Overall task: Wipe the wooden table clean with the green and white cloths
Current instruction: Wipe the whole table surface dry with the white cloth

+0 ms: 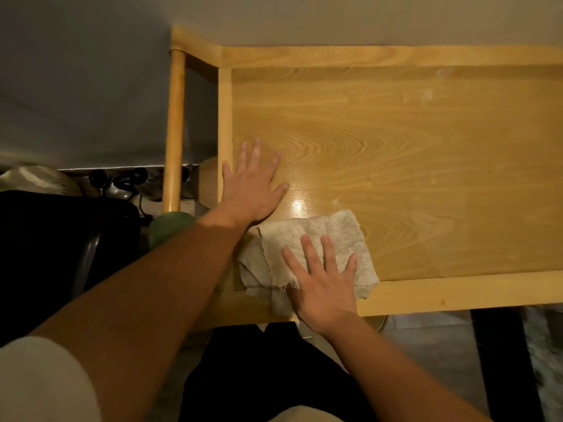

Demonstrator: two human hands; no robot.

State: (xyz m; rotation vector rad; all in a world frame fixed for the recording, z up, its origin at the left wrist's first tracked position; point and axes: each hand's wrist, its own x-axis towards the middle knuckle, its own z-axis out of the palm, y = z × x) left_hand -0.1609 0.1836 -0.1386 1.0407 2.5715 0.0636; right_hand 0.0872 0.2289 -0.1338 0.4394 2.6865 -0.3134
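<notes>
White cloth: a crumpled off-white cloth point(307, 254) lies on the near left part of the desk, its lower edge draped over the near raised rim.
Right hand: the right hand point(323, 281) lies flat on the cloth, palm down, its fingers point(309, 251) straight and spread, pressing the cloth onto the wood; nothing is curled round it.
Left hand: the left hand point(254, 187) rests flat on the bare wood beyond the cloth and to its left, just inside the left rim, fingers straight and spread, holding nothing; the heel of the hand is just beside the cloth's far left corner.
Green cloth: a green shape point(166, 228) shows below the desk's left edge, partly hidden by the left forearm; I cannot tell for sure that it is the cloth.
Desk: a light wooden desk point(396, 166) with a raised border all round; a bright glare spot sits just beyond the cloth, and faint pale smudges point(426, 94) show near the far right.
Surroundings: a round wooden leg point(174, 129) stands to the left of the desk, with dark objects on the floor beyond it and a pale wall behind.
</notes>
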